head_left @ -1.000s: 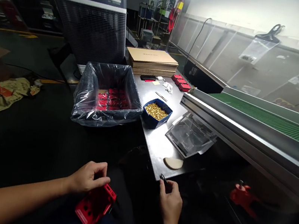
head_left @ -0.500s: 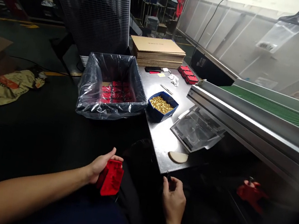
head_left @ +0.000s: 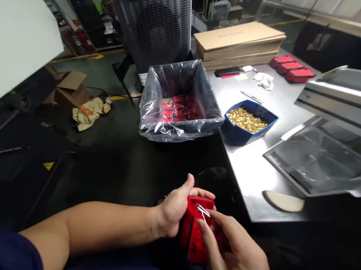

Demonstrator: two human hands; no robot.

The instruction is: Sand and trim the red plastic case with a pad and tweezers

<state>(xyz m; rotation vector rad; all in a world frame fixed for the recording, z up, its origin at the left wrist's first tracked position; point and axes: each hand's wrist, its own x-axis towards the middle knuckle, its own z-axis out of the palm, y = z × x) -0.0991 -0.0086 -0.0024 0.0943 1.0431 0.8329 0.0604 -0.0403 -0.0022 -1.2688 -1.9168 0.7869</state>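
Observation:
My left hand (head_left: 177, 210) is wrapped round a red plastic housing (head_left: 198, 252), fingers behind it and thumb pointing up. Over its face, my right hand (head_left: 234, 248) pinches a pair of silver tweezers (head_left: 203, 210) between thumb and forefinger. The tweezers' tips are at the upper part of the housing; whether they grip a small piece cannot be made out. Ahead on the metal table stands a blue bin (head_left: 243, 138) full of small brass-coloured parts (head_left: 247, 119).
A box lined with clear plastic (head_left: 181, 128) holds several red parts (head_left: 179, 109). Flattened cardboard (head_left: 240, 39), three red housings (head_left: 292, 69) and a half-round pale piece (head_left: 283, 201) lie on the metal table (head_left: 246, 173). A conveyor frame (head_left: 360, 102) overhangs at right.
My right hand has come left from near the table's corner to the red housing, bringing the tweezers onto it. The camera view has turned left.

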